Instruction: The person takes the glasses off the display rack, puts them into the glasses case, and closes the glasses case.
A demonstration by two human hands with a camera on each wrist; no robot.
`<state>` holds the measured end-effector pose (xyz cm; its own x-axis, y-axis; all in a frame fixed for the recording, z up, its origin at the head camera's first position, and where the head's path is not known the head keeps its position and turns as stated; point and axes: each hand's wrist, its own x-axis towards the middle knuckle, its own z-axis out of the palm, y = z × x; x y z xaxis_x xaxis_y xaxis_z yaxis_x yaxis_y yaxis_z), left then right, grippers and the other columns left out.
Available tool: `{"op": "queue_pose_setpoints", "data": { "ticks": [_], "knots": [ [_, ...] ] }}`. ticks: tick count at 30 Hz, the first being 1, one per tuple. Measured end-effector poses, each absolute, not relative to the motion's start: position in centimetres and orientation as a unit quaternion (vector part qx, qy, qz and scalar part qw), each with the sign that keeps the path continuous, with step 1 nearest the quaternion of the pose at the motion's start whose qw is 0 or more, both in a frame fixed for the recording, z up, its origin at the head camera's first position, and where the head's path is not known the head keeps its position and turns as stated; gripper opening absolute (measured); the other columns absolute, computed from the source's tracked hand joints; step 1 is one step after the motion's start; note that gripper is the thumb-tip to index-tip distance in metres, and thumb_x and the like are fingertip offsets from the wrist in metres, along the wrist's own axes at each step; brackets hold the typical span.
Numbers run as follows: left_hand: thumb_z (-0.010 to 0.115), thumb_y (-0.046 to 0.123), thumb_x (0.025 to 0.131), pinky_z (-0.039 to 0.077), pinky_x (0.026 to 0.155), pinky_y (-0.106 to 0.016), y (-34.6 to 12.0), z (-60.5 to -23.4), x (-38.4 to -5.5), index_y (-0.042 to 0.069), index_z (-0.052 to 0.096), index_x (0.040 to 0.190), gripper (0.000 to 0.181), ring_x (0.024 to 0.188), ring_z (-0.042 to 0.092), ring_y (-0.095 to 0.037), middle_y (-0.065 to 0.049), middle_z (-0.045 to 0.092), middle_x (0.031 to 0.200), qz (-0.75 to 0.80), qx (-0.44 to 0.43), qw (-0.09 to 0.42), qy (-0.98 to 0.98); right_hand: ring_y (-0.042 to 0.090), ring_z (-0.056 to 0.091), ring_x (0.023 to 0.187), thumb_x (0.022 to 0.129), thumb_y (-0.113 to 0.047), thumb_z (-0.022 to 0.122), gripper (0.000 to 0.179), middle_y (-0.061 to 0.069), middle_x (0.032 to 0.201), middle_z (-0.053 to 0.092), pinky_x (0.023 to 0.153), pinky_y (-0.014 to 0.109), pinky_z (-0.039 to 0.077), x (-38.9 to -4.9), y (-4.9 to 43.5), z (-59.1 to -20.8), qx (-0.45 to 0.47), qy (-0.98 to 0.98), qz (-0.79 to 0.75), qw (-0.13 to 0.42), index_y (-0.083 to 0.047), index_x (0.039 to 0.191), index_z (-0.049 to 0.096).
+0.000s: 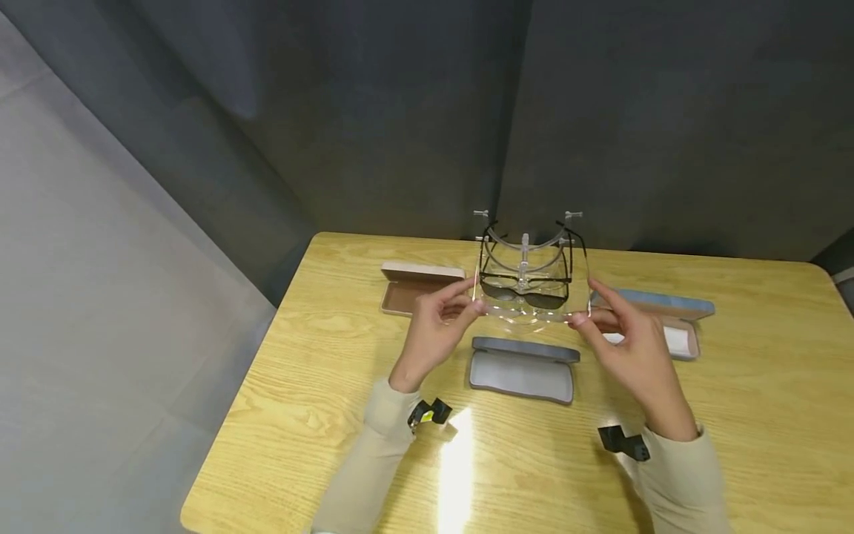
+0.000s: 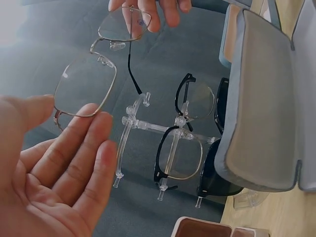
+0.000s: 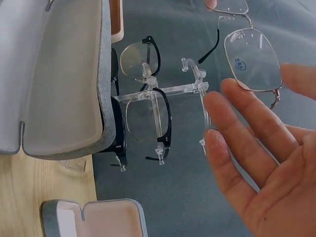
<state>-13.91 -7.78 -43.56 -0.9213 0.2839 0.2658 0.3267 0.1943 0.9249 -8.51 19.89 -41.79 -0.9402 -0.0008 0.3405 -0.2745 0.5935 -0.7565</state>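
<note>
Both arms are covered by long sleeves of a pale beige, soft-looking fabric that end in snug cuffs at the wrists; the left sleeve point(image 1: 373, 452) and the right sleeve point(image 1: 687, 475) match in colour and cut. The left hand point(image 1: 437, 330) and the right hand point(image 1: 634, 348) are bare, with no gloves, rings or watch visible. A small black camera mount point(image 1: 429, 412) is strapped at the left wrist, with a bit of yellow marking on it. A similar black mount point(image 1: 623, 441) sits at the right wrist, blocky and matte. In the wrist views the fingernails appear short and unpainted.
</note>
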Motion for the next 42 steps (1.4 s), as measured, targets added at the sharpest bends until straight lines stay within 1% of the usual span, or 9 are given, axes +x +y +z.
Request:
{"op": "queue_pose_setpoints", "data": {
  "ticks": [5,9,13,17,21,26,30,36,42],
  "knots": [
    [0.069,0.014,0.101,0.063,0.093,-0.035,-8.0,-43.6,-12.9,-0.001,0.062,0.14,0.042,0.095,0.079,-0.034,-0.019,0.08,0.103,-0.604,-0.197,0.014,-0.772,-0.031,0.052,0.094,0.099,-0.02,0.074,0.061,0.017,0.1,0.081,0.087,0.0,0.039,-7.4,19.9,-41.7,0.077,-0.884,0.441,0.135,-0.007,0.154,0.051],
    [0.07,0.013,0.1,0.063,0.093,-0.034,-8.1,-43.8,-12.4,-0.002,0.062,0.139,0.043,0.096,0.079,-0.034,-0.021,0.08,0.104,-0.61,-0.192,0.003,-0.769,-0.031,0.052,0.098,0.097,-0.018,0.075,0.06,0.016,0.098,0.081,0.091,0.001,0.037,-6.8,20.0,-41.9,0.079,-0.882,0.443,0.138,-0.008,0.152,0.053],
    [0.07,0.012,0.1,0.063,0.09,-0.028,-8.2,-44.0,-12.0,-0.002,0.063,0.138,0.041,0.094,0.078,-0.035,-0.021,0.079,0.104,-0.613,-0.181,-0.009,-0.769,-0.032,0.052,0.098,0.096,-0.015,0.076,0.059,0.017,0.095,0.081,0.09,0.0,0.037,-6.5,20.1,-42.2,0.088,-0.879,0.446,0.142,-0.004,0.15,0.055],
    [0.072,0.013,0.099,0.065,0.082,-0.027,-8.3,-44.2,-11.8,-0.001,0.065,0.136,0.04,0.089,0.079,-0.035,-0.022,0.079,0.104,-0.621,-0.172,-0.029,-0.764,-0.03,0.055,0.097,0.095,-0.012,0.077,0.059,0.016,0.094,0.081,0.087,0.001,0.039,-6.3,20.0,-42.5,0.099,-0.875,0.454,0.138,0.001,0.148,0.055],
    [0.071,0.012,0.099,0.066,0.08,-0.035,-8.3,-44.3,-11.7,-0.003,0.065,0.136,0.04,0.088,0.079,-0.038,-0.024,0.078,0.104,-0.639,-0.167,-0.05,-0.749,-0.028,0.057,0.094,0.093,-0.011,0.079,0.062,0.015,0.093,0.082,0.088,-0.001,0.039,-6.3,20.0,-42.7,0.096,-0.876,0.455,0.127,0.003,0.148,0.054],
    [0.069,0.008,0.1,0.066,0.081,-0.047,-8.2,-44.3,-11.7,-0.005,0.065,0.135,0.038,0.088,0.077,-0.047,-0.027,0.077,0.104,-0.653,-0.164,-0.066,-0.736,-0.026,0.059,0.094,0.089,-0.014,0.085,0.07,0.012,0.096,0.082,0.086,-0.001,0.04,-6.1,20.1,-42.4,0.078,-0.881,0.456,0.102,-0.002,0.15,0.054],
    [0.069,0.009,0.101,0.066,0.082,-0.048,-8.3,-44.3,-11.8,-0.004,0.064,0.137,0.038,0.089,0.076,-0.049,-0.027,0.077,0.105,-0.651,-0.164,-0.074,-0.738,-0.026,0.058,0.098,0.089,-0.015,0.085,0.068,0.012,0.095,0.082,0.089,-0.002,0.038,-6.2,20.1,-42.4,0.061,-0.879,0.464,0.095,-0.005,0.15,0.055],
    [0.076,0.01,0.095,0.065,0.081,-0.03,-8.5,-44.0,-11.7,-0.001,0.063,0.139,0.047,0.091,0.08,-0.034,-0.021,0.079,0.106,-0.624,-0.171,-0.079,-0.758,-0.026,0.059,0.098,0.089,-0.014,0.084,0.067,0.012,0.094,0.082,0.09,-0.003,0.037,-6.3,20.1,-42.6,0.061,-0.875,0.471,0.094,-0.004,0.149,0.056],
    [0.082,0.009,0.09,0.065,0.079,-0.028,-8.7,-44.1,-11.9,-0.001,0.063,0.14,0.054,0.089,0.08,-0.023,-0.019,0.08,0.107,-0.615,-0.176,-0.083,-0.764,-0.021,0.064,0.088,0.089,-0.012,0.084,0.066,0.013,0.094,0.082,0.087,-0.002,0.041,-6.3,20.2,-42.8,0.063,-0.873,0.475,0.085,-0.002,0.148,0.056]
  ]
}}
